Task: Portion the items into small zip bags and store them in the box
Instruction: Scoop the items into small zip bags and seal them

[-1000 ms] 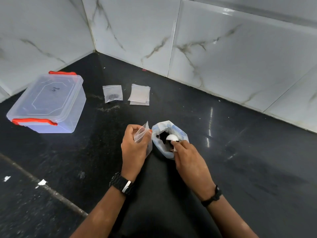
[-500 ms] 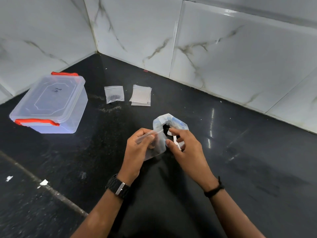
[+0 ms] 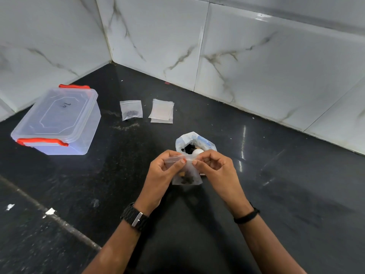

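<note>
While dark pieces sit at the bottom of the small zip bag (image 3: 186, 174), I pinch its top edge with both hands above the black tabletop (image 3: 276, 184). My left hand (image 3: 164, 171) grips the left part of the strip between thumb and forefinger, and my right hand (image 3: 215, 167) pinches the right part, its other fingers curled in. The small zip bag hangs upright between them, just in front of the larger white supply bag (image 3: 194, 143), which stands open on the tabletop with dark contents and the round white head of a scoop (image 3: 197, 151) showing at its mouth. Behind the supply bag and to its left lies a filled zip bag (image 3: 131, 110), flat, with a small dark portion inside. Just beside that, also behind the supply bag, rests a short stack of empty zip bags (image 3: 162, 111). Farther left of the supply bag, well apart from it, sits the clear plastic box (image 3: 57, 121), its lid on and its red latches at both ends. A black watch (image 3: 135, 216) circles my left wrist, and a thin black band (image 3: 246, 215) my right. Marbled white wall tiles (image 3: 256, 62) rise behind the supply bag, meeting at a corner.
</note>
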